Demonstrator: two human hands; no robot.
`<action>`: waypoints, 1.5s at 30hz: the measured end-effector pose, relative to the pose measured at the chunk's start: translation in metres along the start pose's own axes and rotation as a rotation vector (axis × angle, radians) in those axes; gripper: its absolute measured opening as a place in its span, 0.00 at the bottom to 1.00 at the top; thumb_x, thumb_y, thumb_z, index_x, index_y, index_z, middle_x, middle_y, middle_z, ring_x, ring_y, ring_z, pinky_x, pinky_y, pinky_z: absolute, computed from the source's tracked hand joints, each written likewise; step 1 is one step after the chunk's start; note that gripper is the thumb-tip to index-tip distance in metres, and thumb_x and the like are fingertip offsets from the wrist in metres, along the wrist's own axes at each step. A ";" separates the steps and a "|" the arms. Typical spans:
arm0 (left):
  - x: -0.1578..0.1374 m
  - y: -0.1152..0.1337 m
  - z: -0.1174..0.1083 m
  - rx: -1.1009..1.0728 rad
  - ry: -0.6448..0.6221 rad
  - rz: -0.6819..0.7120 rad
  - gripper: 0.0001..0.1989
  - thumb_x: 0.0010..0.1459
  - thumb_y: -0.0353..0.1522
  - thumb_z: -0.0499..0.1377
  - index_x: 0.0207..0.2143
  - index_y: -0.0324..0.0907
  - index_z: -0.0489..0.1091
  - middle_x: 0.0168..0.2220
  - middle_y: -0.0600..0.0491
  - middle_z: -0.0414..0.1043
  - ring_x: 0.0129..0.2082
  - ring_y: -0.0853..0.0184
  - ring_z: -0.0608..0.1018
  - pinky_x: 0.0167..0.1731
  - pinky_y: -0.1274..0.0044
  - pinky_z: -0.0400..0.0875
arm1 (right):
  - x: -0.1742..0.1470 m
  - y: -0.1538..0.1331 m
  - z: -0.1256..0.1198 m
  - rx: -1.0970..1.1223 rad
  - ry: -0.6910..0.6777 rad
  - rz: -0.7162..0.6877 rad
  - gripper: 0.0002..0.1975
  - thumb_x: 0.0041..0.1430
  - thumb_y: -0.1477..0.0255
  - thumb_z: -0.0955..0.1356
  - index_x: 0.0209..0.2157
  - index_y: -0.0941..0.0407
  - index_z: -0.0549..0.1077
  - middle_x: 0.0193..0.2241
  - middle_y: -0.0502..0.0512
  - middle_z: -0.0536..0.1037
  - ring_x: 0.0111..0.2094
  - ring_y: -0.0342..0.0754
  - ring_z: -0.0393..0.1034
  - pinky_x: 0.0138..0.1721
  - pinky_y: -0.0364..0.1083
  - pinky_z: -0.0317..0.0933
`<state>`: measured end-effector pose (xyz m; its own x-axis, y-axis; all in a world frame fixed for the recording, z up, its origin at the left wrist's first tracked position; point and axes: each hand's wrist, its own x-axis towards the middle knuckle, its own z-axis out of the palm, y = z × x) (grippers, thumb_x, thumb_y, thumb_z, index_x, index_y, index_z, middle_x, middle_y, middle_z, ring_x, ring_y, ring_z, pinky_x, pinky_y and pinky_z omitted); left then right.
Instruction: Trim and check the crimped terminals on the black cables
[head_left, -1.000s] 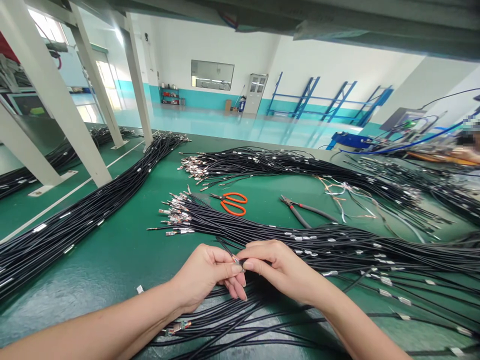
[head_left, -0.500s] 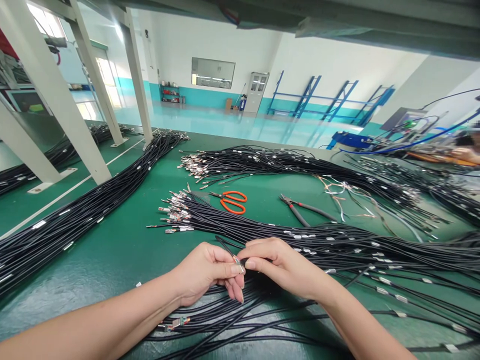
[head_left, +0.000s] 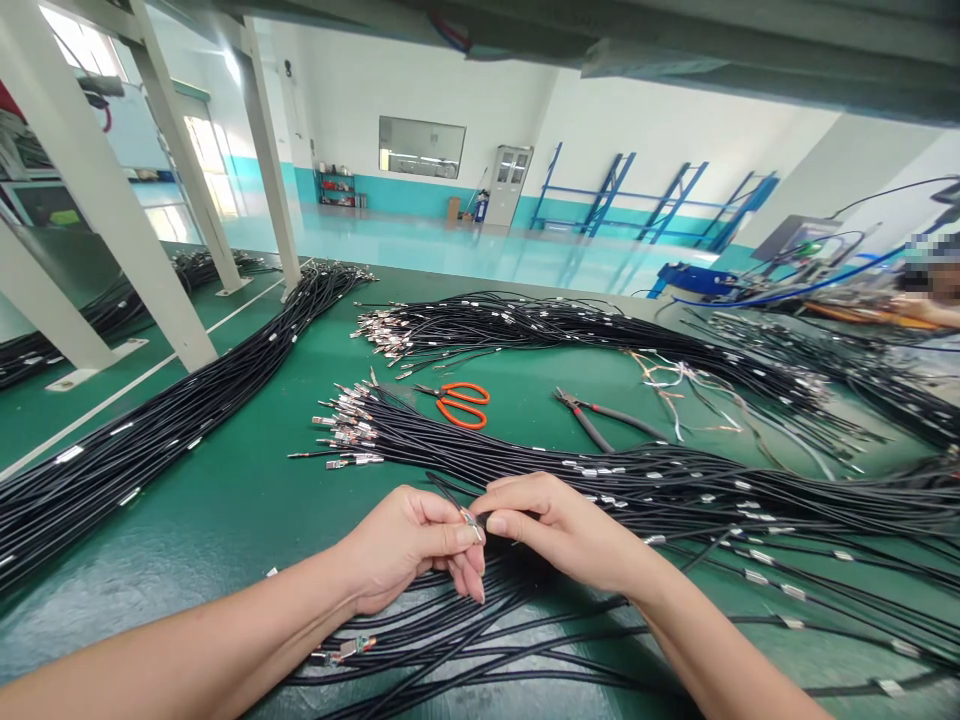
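Note:
My left hand is closed, pinching a small metal cable connector between thumb and fingers, with a thin black piece of cable poking out behind it. Pressed up against it, my right hand is closed with thumb and forefinger on the black cable just beside the connector. The fingers hide much of the joint between the two. Beneath both hands lie loose black cables, one of them with a bare connector end. A thick bundle of black cables with metal tips runs just beyond my fingers.
Orange-handled scissors and grey-handled cutting pliers lie on the green table. More cable bundles stretch behind and to the left. White posts rise at left. Stripped wires lie at right; a person is partly visible beyond.
The whole view has shifted slightly left. Both hands keep their hold on the connector and cable, with hardly any change in the fingers.

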<state>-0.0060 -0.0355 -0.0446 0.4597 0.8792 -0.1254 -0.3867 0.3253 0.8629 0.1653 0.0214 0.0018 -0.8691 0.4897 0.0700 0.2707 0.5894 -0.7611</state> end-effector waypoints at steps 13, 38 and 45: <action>-0.001 -0.001 0.006 0.055 0.018 -0.012 0.11 0.47 0.33 0.60 0.20 0.34 0.71 0.17 0.51 0.69 0.19 0.68 0.73 0.23 0.78 0.65 | 0.001 -0.004 0.006 -0.070 0.016 0.015 0.15 0.62 0.71 0.58 0.27 0.59 0.71 0.24 0.50 0.71 0.27 0.41 0.60 0.31 0.40 0.54; 0.005 0.007 0.011 -0.062 0.173 0.122 0.10 0.50 0.34 0.59 0.26 0.35 0.73 0.23 0.49 0.72 0.25 0.70 0.74 0.26 0.80 0.64 | 0.004 -0.008 0.021 -0.095 0.504 0.001 0.07 0.54 0.71 0.65 0.33 0.54 0.74 0.24 0.51 0.74 0.24 0.42 0.66 0.24 0.40 0.60; 0.001 0.019 0.013 0.550 0.475 0.235 0.16 0.53 0.40 0.54 0.23 0.37 0.72 0.19 0.53 0.68 0.16 0.71 0.68 0.18 0.79 0.59 | 0.002 -0.007 0.012 -0.068 0.644 0.056 0.06 0.54 0.71 0.65 0.31 0.55 0.75 0.25 0.51 0.76 0.25 0.43 0.68 0.27 0.40 0.61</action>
<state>-0.0026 -0.0328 -0.0216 -0.0269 0.9996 0.0019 0.0789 0.0002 0.9969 0.1569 0.0104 -0.0011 -0.4365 0.7957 0.4198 0.3526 0.5806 -0.7338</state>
